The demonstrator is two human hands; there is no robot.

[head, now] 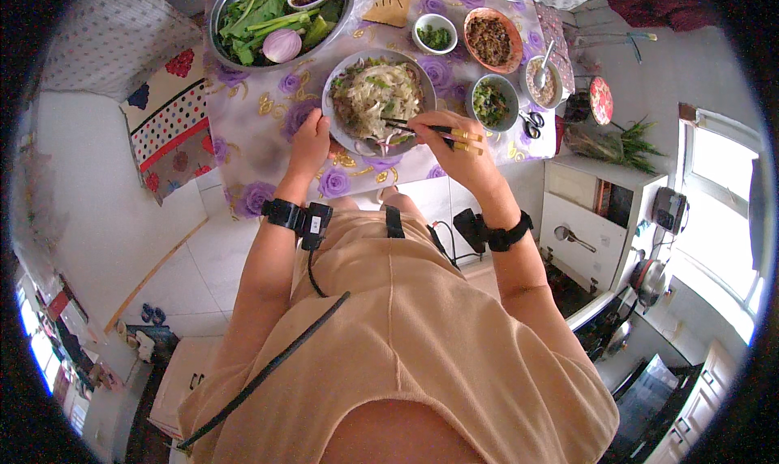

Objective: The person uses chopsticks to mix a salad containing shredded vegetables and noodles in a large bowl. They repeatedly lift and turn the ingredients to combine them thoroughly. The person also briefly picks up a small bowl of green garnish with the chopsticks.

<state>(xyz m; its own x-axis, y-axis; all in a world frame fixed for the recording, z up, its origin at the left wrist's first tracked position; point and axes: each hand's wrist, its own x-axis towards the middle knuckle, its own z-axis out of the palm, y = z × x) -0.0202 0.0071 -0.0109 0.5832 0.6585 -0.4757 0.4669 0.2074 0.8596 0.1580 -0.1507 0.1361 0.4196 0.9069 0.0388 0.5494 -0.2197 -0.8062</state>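
Observation:
A wide plate (pixel 330 106) heaped with pale noodles (pixel 383 87), sliced onion and green bits sits near the table's front edge. My left hand (pixel 312 144) grips the plate's left rim, thumb on top. Dark chopsticks with gold-coloured ends (pixel 465 134) are held in my right hand (pixel 453 154), over the plate's lower right side. Their tips reach into the noodles. To the right stands a bowl of chopped greens (pixel 490 103), apart from my right hand.
A large metal basin (pixel 213 29) of leafy greens and a halved red onion (pixel 282 45) stands back left. Behind the plate are a small bowl of chopped herbs (pixel 434 36) and an orange bowl (pixel 494 41). At right lie a bowl with a spoon (pixel 541 82) and scissors (pixel 532 125).

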